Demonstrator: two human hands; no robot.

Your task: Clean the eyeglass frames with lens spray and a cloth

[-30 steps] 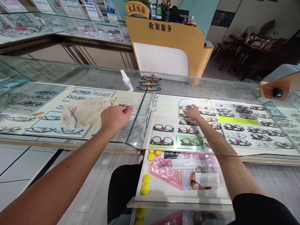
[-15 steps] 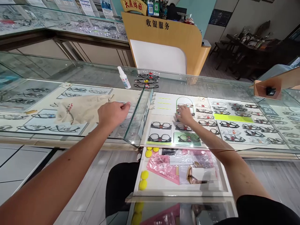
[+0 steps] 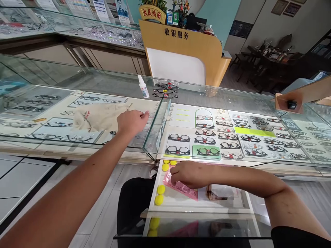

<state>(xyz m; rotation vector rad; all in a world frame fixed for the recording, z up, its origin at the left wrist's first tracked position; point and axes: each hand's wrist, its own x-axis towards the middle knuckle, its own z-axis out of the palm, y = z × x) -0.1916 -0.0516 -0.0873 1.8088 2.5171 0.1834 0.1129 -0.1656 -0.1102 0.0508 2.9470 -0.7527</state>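
My left hand (image 3: 132, 123) is closed over the glass counter, thumb against its curled fingers; what it holds, if anything, is hidden. Beside it lies a cream cloth pouch (image 3: 99, 119). My right hand (image 3: 191, 174) is above the pulled-out drawer (image 3: 181, 208), its fingers curled down and pressed together, and I cannot make out anything in them. Beneath the fingers is a pink plastic packet (image 3: 190, 193). Yellow round discs (image 3: 159, 199) lie along the drawer's left side, and a clear packet with a brown-edged item (image 3: 219, 193) is at its right.
Rows of eyeglasses (image 3: 204, 140) lie in the glass display case. On the glass top are a white spray bottle (image 3: 143, 86) and a few stacked eyeglasses (image 3: 165, 91). A wooden mirror stand (image 3: 288, 103) is at right. A wooden cashier desk (image 3: 181, 44) stands behind.
My right hand has moved from above the eyeglasses in the case back and down to the drawer. My left hand stays closed beside the pouch. The view has shifted slightly.
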